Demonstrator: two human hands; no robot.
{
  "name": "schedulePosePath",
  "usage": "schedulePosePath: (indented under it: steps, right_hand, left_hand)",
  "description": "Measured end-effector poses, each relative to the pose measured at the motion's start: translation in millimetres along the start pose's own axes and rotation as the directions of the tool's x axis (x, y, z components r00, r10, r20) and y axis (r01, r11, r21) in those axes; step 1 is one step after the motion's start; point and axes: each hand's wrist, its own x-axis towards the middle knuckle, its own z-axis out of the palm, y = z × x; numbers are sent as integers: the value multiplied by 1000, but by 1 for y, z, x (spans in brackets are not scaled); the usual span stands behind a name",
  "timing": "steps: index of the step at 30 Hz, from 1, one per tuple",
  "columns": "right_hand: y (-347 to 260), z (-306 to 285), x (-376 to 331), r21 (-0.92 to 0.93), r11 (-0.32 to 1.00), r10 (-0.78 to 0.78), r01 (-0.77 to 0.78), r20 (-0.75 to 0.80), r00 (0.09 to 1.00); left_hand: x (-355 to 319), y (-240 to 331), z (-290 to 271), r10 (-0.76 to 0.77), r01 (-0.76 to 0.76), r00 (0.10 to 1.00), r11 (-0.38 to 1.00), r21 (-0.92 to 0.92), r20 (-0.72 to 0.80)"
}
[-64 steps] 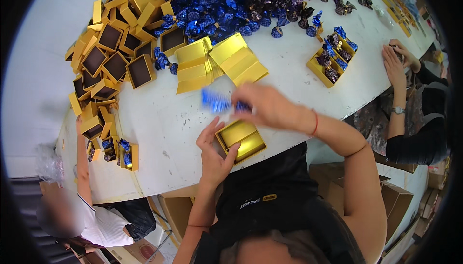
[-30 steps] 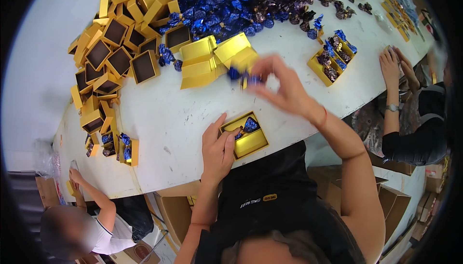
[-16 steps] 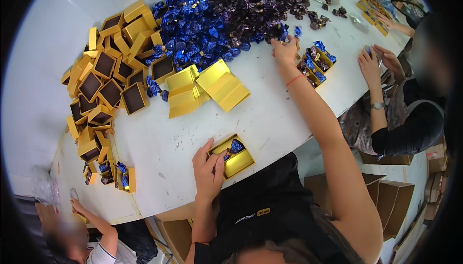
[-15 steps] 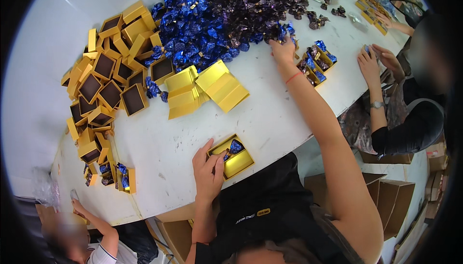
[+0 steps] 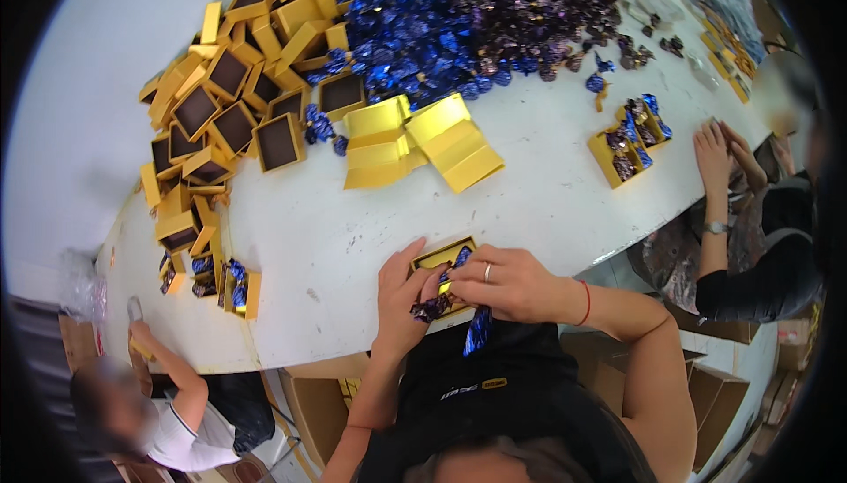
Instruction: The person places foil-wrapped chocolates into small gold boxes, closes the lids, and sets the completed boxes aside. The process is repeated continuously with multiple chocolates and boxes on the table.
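Observation:
A small gold box stands at the table's near edge in front of me. My left hand grips its left side, fingers along the outer wall and thumb over the opening. A dark purple foil-wrapped candy lies by the left thumb; which fingers hold it is hidden. My right hand bends over the box's right side. From its closed fingers a blue foil-wrapped candy hangs below the near rim. Blue foil also shows inside the box, partly covered by my fingers.
Folded gold card sheets lie ahead, with blue candies and dark purple candies heaped behind. Gold boxes are piled left. Filled boxes stand right. Co-workers' hands are at right and left.
My right hand has come back from the candy heap to the box, bringing wrapped candy. The filled boxes it was beside now stand uncovered. My left hand stays at the box.

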Motion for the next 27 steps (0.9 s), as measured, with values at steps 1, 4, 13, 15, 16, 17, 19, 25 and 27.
schedulePosePath:
  steps: [1, 4, 13, 15, 16, 17, 19, 25, 27]
  right_hand:
    - [0, 9, -5, -1, 1000, 13, -13, 28, 1000]
    - [3, 19, -19, -86, 996, -9, 19, 111, 994]
    - [7, -4, -42, -350, 936, 102, -46, 144, 984]
    - [21, -33, -55, -408, 888, 252, -212, 45, 967]
    - [36, -46, -69, -474, 832, 318, -289, -22, 948]
    - [53, -57, -81, -523, 773, 366, -358, -91, 926]
    - [75, -87, -83, -607, 642, 462, -468, -181, 868]
    - [89, -84, -9, -116, 910, 380, -397, -148, 913]
    - [108, -63, 19, -130, 923, 358, -361, -51, 932]
  left_hand:
    - [1, 1, 0, -2, 2, 1000, 1000, 4, 2]
    - [-2, 1, -5, -30, 30, 999, 999, -9, 33]
    - [59, -57, -81, 47, -33, 988, 995, 98, -145]
    - [94, -96, -113, 150, -55, 959, 930, 363, -240]
    - [113, -113, -123, 156, -27, 961, 874, 484, -227]
    - [124, -132, -131, 113, 45, 958, 847, 530, -263]
    - [139, -162, -130, 98, 110, 944, 806, 581, -315]
    - [132, -178, -122, -25, 183, 968, 749, 637, -248]
    - [105, -165, -122, 47, 103, 974, 779, 618, -221]
